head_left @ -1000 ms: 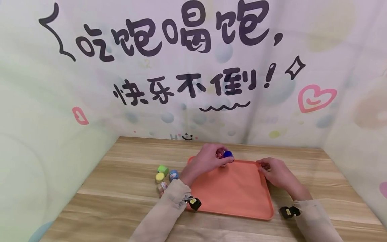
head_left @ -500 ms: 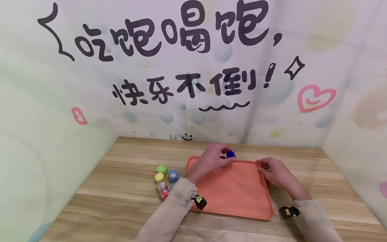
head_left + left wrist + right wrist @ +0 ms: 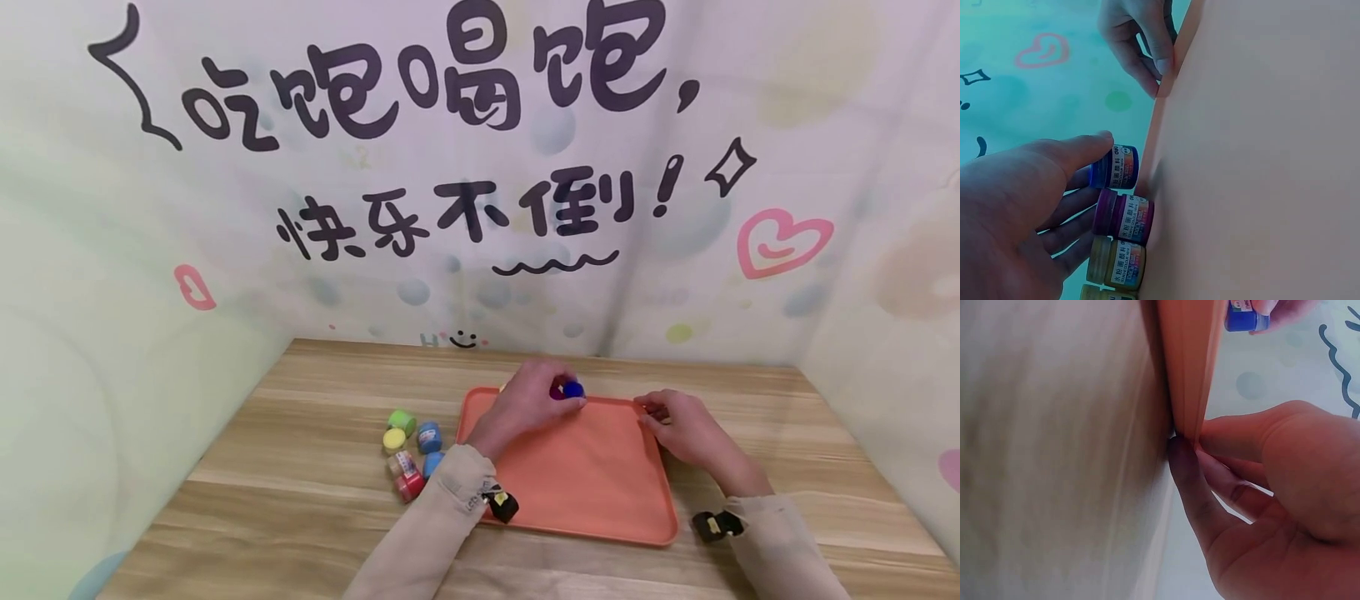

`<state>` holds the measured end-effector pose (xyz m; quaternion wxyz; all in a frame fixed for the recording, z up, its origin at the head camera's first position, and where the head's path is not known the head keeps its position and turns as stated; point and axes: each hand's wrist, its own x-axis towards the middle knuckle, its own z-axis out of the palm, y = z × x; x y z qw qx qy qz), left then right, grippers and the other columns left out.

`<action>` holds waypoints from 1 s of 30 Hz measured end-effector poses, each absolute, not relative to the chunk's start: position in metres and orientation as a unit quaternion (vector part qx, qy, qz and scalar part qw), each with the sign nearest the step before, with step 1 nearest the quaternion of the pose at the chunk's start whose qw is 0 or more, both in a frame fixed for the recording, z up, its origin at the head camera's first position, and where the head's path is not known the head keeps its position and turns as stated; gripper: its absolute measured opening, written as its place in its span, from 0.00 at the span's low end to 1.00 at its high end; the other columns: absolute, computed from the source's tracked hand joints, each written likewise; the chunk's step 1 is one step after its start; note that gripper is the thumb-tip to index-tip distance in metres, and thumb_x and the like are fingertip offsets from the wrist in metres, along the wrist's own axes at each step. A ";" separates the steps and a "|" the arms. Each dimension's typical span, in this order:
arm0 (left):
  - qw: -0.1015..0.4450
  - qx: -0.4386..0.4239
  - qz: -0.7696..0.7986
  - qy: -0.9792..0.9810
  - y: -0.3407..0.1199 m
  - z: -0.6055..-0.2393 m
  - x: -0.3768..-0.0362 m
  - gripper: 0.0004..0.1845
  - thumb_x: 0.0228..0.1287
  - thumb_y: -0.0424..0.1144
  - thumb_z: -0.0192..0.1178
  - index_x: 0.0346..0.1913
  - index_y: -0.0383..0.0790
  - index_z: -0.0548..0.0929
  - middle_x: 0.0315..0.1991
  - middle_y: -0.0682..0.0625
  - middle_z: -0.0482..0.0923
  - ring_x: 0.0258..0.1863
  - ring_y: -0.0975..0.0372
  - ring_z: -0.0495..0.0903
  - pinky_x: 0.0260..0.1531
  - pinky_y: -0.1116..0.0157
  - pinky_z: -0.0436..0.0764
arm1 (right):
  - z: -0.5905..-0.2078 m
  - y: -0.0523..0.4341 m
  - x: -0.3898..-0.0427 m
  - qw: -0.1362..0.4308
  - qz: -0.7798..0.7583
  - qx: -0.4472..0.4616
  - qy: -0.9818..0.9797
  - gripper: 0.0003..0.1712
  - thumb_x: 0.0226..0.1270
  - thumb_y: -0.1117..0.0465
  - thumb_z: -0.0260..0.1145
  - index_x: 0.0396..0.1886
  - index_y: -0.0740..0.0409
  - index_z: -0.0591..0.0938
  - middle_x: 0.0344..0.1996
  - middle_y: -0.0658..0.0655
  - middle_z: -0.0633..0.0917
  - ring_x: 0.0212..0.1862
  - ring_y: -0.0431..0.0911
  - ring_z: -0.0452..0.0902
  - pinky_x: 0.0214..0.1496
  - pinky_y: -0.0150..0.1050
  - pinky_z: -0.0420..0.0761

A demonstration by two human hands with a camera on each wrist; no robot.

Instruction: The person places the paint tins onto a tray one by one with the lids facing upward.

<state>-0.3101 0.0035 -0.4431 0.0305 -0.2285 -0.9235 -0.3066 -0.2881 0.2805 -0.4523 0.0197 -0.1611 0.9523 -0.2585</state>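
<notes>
Left hand (image 3: 528,400) has lowered the blue jar (image 3: 573,389) onto the tray (image 3: 592,483); more jars (image 3: 411,454) uncovered.

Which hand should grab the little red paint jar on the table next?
Probably the left hand. The small red paint jar sits left of the orange plastic tray, on that arm's side, while the right hand pinches the tray's far right corner.

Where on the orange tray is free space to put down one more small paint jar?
Most of the orange tray is bare, from the left hand down to the near rim. The far edge is crowded with jars. The right hand holds the far right corner.
</notes>
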 end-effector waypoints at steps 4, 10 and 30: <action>0.028 -0.219 -0.297 -0.929 0.004 -0.444 -0.309 0.17 0.70 0.54 0.74 0.56 0.54 0.89 0.52 0.56 0.88 0.49 0.63 0.82 0.51 0.66 0.86 | -0.451 0.279 -0.287 0.015 -0.258 -0.163 0.952 0.18 0.74 0.67 0.71 0.60 0.71 0.86 0.49 0.67 0.90 0.47 0.55 0.89 0.52 0.55 0.91; 0.029 -0.218 -0.288 -0.932 0.004 -0.446 -0.310 0.17 0.69 0.54 0.75 0.55 0.53 0.90 0.52 0.56 0.89 0.49 0.62 0.83 0.51 0.65 0.86 | -0.452 0.280 -0.288 0.001 -0.258 -0.170 0.951 0.17 0.74 0.67 0.72 0.58 0.72 0.87 0.48 0.67 0.90 0.46 0.56 0.89 0.51 0.56 0.91; 0.025 -0.220 -0.262 -0.939 0.006 -0.450 -0.310 0.18 0.70 0.54 0.74 0.58 0.53 0.91 0.53 0.55 0.89 0.49 0.62 0.83 0.49 0.66 0.85 | -0.455 0.283 -0.290 0.004 -0.256 -0.177 0.950 0.17 0.74 0.67 0.72 0.58 0.72 0.86 0.48 0.68 0.90 0.47 0.57 0.89 0.52 0.57 0.91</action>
